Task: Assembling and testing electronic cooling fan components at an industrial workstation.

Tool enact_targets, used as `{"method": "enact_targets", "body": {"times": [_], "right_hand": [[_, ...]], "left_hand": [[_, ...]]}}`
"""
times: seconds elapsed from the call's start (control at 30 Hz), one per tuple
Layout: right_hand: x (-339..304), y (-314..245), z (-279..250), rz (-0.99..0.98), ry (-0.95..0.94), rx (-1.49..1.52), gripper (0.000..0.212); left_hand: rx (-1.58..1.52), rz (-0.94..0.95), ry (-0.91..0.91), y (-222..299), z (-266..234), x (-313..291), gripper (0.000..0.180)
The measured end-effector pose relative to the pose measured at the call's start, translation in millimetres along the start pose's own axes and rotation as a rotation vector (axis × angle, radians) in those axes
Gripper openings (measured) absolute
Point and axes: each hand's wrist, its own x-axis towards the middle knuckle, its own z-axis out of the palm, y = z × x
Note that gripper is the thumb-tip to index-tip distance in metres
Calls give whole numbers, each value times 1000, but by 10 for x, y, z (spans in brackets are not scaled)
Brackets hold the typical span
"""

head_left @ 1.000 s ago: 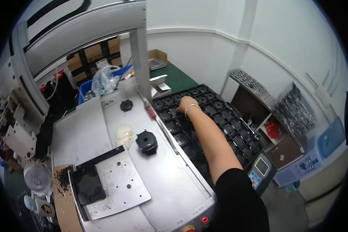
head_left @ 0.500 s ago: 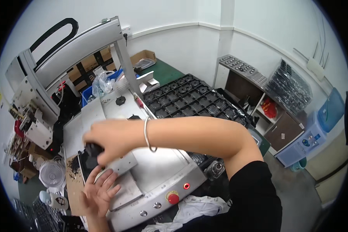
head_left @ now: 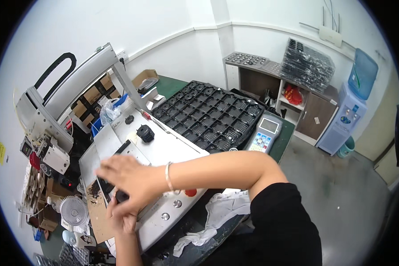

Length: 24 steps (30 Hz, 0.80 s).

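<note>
My right hand, a bracelet on its wrist, reaches across from the right, its fingers stretched out and somewhat blurred over a black fixture on the machine bed. Just below it, my left hand is closed, with its fingertips at a small black part. My right hand partly covers that part and the left fingers. A black ribbed round housing stands on the white bed beyond my hands, and a smaller black piece lies farther back.
Behind the bed is a large black compartment tray, with a handheld controller at its right. A gantry rises at the left. A small fan stands near left. Buttons and a white cloth are along the front.
The view has swung right. My right hand has come down nearer my left hand, its fingers extending. My left hand, spread before, has closed at the black part. The ribbed housing is now uncovered.
</note>
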Motion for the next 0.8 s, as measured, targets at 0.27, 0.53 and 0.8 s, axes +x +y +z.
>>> {"method": "enact_targets", "body": {"times": [0.27,0.53,0.8], "right_hand": [[-1658,1081,-1635,1475,919,723,59],[-2218,1629,-1421,1959,833,654,56],[-2319,1803,-1356,1911,824,880,47]], "left_hand": [[-347,-118,53,312,-54,80,37],[-291,-109,19,355,-118,21,35],[-246,-108,-27,293,-91,15,37]]}}
